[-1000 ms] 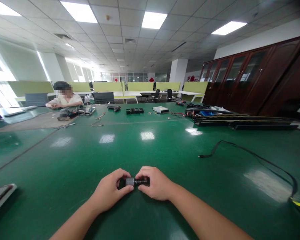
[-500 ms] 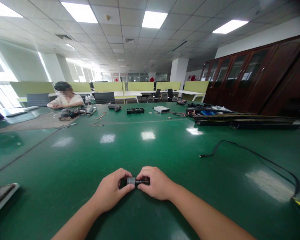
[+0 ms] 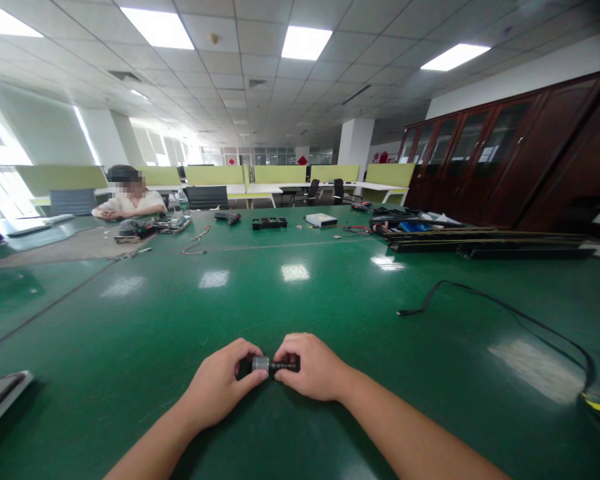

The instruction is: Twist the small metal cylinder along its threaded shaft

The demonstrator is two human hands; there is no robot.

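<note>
Low over the near part of the green table, I hold a small part with a short grey metal cylinder and a thin dark ridged shaft. It lies sideways; its exact kind cannot be made out. My left hand is closed, thumb and fingers around the cylinder, hiding its left end. My right hand pinches the shaft from the right, its fingertips covering the far end. Both hands are close together.
To the right, a black cable curves across the table. A light-edged flat object lies at left. Farther back are a drill-like tool, a black bracket, a silver box and black rails. A person sits far left.
The view has shifted very slightly. Both hands keep the same hold, and the part stays between them with no clear movement.
</note>
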